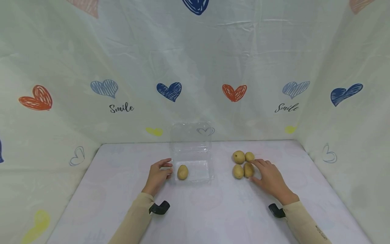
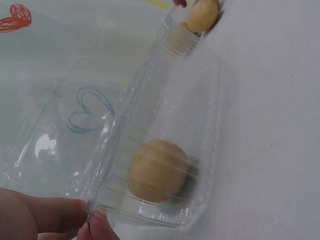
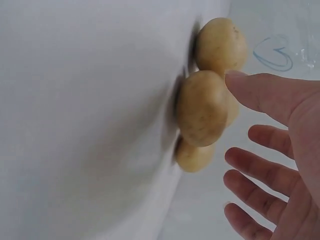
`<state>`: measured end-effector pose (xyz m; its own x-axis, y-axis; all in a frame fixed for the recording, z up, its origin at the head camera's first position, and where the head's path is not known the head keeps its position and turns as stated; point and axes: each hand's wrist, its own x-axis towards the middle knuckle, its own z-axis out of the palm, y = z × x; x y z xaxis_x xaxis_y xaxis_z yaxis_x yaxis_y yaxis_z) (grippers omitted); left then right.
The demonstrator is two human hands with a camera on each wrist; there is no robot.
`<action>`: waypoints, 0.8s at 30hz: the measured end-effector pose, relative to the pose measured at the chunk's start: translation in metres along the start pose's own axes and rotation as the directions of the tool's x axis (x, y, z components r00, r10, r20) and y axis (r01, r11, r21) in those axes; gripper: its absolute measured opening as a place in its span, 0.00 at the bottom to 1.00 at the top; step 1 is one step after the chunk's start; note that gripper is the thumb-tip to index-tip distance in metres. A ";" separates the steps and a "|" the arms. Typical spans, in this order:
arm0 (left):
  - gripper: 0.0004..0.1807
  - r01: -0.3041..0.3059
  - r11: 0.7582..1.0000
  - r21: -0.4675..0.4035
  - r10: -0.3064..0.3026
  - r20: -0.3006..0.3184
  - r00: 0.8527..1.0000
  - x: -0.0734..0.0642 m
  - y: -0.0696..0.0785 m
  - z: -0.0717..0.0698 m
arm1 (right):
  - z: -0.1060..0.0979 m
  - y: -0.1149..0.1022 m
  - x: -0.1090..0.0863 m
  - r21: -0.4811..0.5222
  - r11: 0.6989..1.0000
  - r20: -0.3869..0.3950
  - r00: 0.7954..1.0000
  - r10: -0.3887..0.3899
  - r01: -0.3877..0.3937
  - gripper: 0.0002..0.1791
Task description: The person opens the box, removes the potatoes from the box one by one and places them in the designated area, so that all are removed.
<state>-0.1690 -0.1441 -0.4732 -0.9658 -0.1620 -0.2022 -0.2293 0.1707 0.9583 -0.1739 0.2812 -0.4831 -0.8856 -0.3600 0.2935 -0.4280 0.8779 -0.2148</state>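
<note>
A clear plastic clamshell box point(image 1: 198, 181) stands with its lid point(image 1: 190, 135) raised at the back. Inside its left end lies one potato point(image 1: 182, 172), also visible through the ribbed wall in the left wrist view point(image 2: 158, 170). My left hand point(image 1: 159, 177) pinches the box's left rim between thumb and fingers point(image 2: 60, 215). At the right, my right hand point(image 1: 269, 179) is spread beside a group of several potatoes. Its thumb and forefinger reach either side of the nearest potato point(image 1: 248, 170), and the thumb point(image 3: 265, 95) overlaps that potato point(image 3: 202, 108) in the right wrist view.
The other grouped potatoes are a front-left one point(image 1: 238, 171), a back-left one point(image 1: 239, 157) and a small one point(image 1: 250, 156). A white cloth point(image 1: 207, 213) covers the table. Behind it hangs a printed curtain point(image 1: 201, 67) with hearts, close to the raised lid.
</note>
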 end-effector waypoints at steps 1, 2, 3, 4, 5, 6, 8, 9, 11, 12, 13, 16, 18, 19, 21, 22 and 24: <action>0.26 0.000 1.000 0.000 0.000 0.000 1.000 0.000 0.000 0.000 | -0.001 -0.002 0.000 0.000 1.000 -0.009 1.000 -0.007 0.007 0.36; 0.26 0.000 1.000 0.002 0.000 0.000 1.000 0.000 -0.001 0.000 | -0.002 -0.003 0.001 0.000 1.000 -0.019 1.000 -0.017 0.017 0.36; 0.26 0.001 1.000 0.004 -0.001 -0.002 1.000 0.000 -0.001 0.000 | -0.003 -0.005 0.002 -0.002 1.000 -0.031 0.999 -0.029 0.029 0.37; 0.26 0.002 1.000 0.006 -0.002 -0.003 1.000 0.000 -0.001 0.000 | -0.004 -0.007 0.002 -0.002 0.999 -0.044 0.998 -0.041 0.041 0.37; 0.26 0.003 1.000 0.007 -0.003 -0.005 1.000 0.001 -0.002 0.001 | -0.005 -0.009 0.003 -0.004 0.999 -0.056 0.997 -0.055 0.055 0.37; 0.26 0.006 1.000 0.008 -0.006 -0.007 1.000 0.001 -0.002 0.001 | -0.005 -0.012 0.004 -0.005 0.998 -0.066 0.996 -0.067 0.067 0.37; 0.26 0.008 1.000 0.011 -0.008 -0.010 1.000 0.001 -0.002 0.001 | -0.007 -0.017 0.006 -0.006 0.996 -0.086 0.992 -0.093 0.093 0.37; 0.26 0.008 1.000 0.013 -0.008 -0.011 1.000 0.002 -0.002 0.001 | -0.009 -0.019 0.007 -0.007 0.995 -0.092 0.990 -0.103 0.103 0.37; 0.26 0.010 1.000 0.014 -0.010 -0.012 1.000 0.002 -0.002 0.001 | -0.011 -0.026 0.010 -0.004 0.993 -0.097 0.988 -0.117 0.117 0.37; 0.27 0.010 1.000 0.016 -0.010 -0.012 1.000 0.002 -0.002 0.001 | -0.012 -0.029 0.011 -0.001 0.993 -0.096 0.988 -0.120 0.121 0.36; 0.27 0.008 1.000 0.017 -0.008 -0.011 1.000 0.002 -0.003 0.001 | -0.014 -0.032 0.012 0.000 0.992 -0.094 0.988 -0.123 0.123 0.36; 0.27 0.002 1.000 0.020 -0.002 -0.006 1.000 0.003 -0.003 0.001 | -0.017 -0.043 0.016 0.020 0.992 -0.081 0.989 -0.123 0.125 0.35; 0.27 -0.002 1.000 0.020 0.002 -0.003 1.000 0.003 -0.002 0.001 | -0.018 -0.049 0.019 0.025 0.991 -0.077 0.989 -0.129 0.132 0.34; 0.27 -0.003 1.000 0.020 0.003 -0.003 1.000 0.003 -0.002 0.001 | -0.017 -0.053 0.021 0.025 0.990 -0.080 0.987 -0.137 0.139 0.34; 0.27 -0.004 1.000 0.016 0.004 -0.003 1.000 0.003 -0.002 0.001 | -0.017 -0.059 0.024 0.025 0.987 -0.089 0.984 -0.156 0.159 0.34; 0.27 -0.002 1.000 0.014 0.002 -0.003 1.000 0.003 -0.002 0.001 | -0.016 -0.062 0.026 0.026 0.985 -0.094 0.981 -0.170 0.173 0.34; 0.27 0.000 1.000 0.010 0.000 -0.003 1.000 0.003 -0.003 0.000 | -0.013 -0.067 0.029 0.032 0.980 -0.101 0.976 -0.193 0.197 0.33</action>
<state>-0.1709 -0.1446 -0.4764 -0.9654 -0.1654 -0.2018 -0.2307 0.1805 0.9561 -0.1687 0.2161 -0.4477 -0.7635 -0.4891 0.4217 -0.5998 0.7792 -0.1821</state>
